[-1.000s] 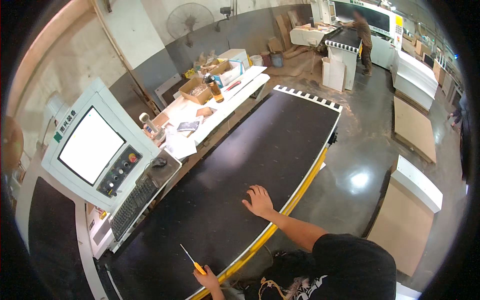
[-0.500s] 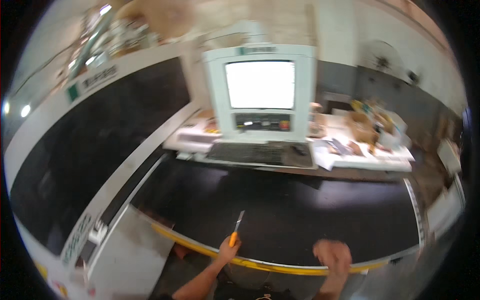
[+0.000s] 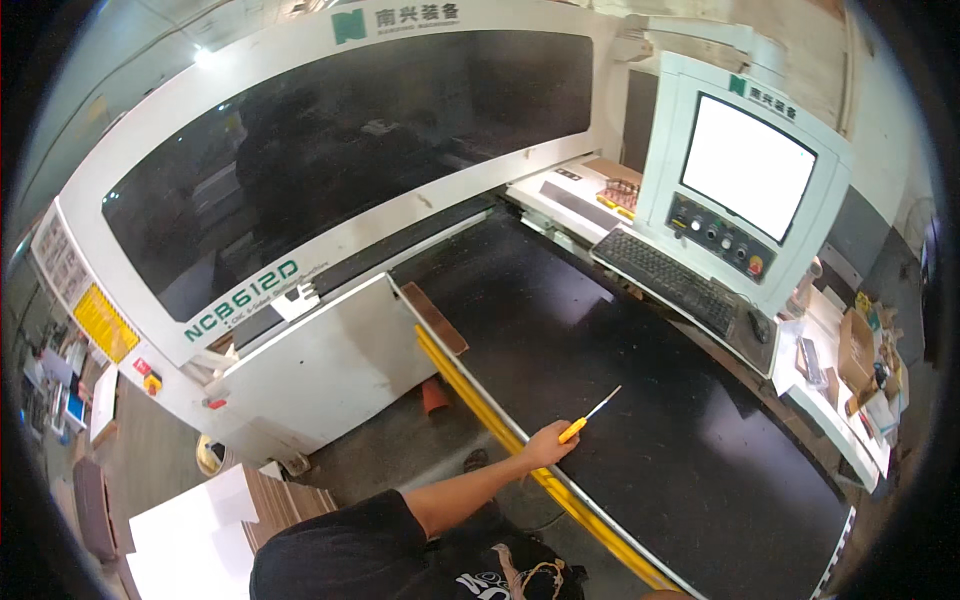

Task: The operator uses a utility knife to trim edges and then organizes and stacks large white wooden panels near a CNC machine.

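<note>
My left hand is closed round the yellow handle of a utility knife. Its slim metal blade points away to the upper right, above the black work surface. The hand is over the near edge of that surface, by its metal rim and yellow strip. Only a sliver of skin, apparently my right hand, shows at the lower picture edge; its fingers are hidden. A narrow brown strip lies at the surface's left end.
A large white machine with a dark window stands to the left. Beyond the surface are a control panel, keyboard and mouse. Cluttered items, including a cardboard box, sit far right. A board stack stands lower left.
The view has swung left, bringing the machine and board stack into sight. My left hand still holds the knife. My right hand, earlier over the surface's near edge, has nearly left the picture.
</note>
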The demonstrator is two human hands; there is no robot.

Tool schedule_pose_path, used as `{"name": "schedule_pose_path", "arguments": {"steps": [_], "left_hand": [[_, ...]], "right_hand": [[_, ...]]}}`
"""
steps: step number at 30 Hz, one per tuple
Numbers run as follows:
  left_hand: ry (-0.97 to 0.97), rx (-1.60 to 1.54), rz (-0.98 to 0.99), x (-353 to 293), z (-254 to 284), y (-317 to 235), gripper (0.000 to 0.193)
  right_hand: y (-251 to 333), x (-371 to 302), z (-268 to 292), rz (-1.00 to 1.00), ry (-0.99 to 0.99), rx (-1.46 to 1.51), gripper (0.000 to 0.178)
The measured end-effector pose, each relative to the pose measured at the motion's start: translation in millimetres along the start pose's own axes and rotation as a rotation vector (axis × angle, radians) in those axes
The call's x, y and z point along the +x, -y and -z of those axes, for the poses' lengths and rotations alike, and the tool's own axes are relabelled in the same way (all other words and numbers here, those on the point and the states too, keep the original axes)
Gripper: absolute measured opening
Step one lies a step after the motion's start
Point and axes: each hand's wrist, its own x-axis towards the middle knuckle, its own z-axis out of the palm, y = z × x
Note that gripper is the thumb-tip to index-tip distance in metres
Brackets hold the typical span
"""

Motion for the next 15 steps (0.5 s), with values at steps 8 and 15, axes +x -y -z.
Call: {"name": "schedule_pose_path", "arguments": {"steps": [8,15], "left_hand": [[0.027,-0.019,0.083,-0.6,-0.9,-1.6,0.038],[-0.025,-0.042,0.047,-1.4,-2.4,1.5,0.035]], "right_hand": [[-6.3,0.6,0.1,-0.055,-0.009,0.010,0.033],[0.3,-0.3,-1.3,-0.092,-0.030,0.006,0.033]]}}
